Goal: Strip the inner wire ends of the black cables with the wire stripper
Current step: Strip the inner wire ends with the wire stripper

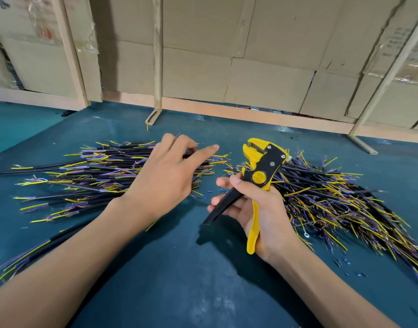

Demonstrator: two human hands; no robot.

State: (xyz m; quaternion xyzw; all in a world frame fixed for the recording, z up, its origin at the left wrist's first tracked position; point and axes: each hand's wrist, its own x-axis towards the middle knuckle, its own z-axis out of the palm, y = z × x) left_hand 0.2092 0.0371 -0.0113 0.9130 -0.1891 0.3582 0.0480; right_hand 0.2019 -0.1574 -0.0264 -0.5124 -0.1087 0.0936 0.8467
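A heap of black cables with yellow and blue inner wires (84, 176) lies left on the teal desk (174, 268). The left hand (165, 178) reaches over it palm down, fingers loosely spread, forefinger straight. The right hand (255, 209) grips the yellow-and-black wire stripper (257, 178) upright, handles apart, beside a second cable heap (333, 200).

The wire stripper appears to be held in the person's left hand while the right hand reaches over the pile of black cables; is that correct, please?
Not quite: the hands are swapped. The head view shows the wire stripper held in the right hand, while the left hand reaches over the pile of black cables on the left side of the table.
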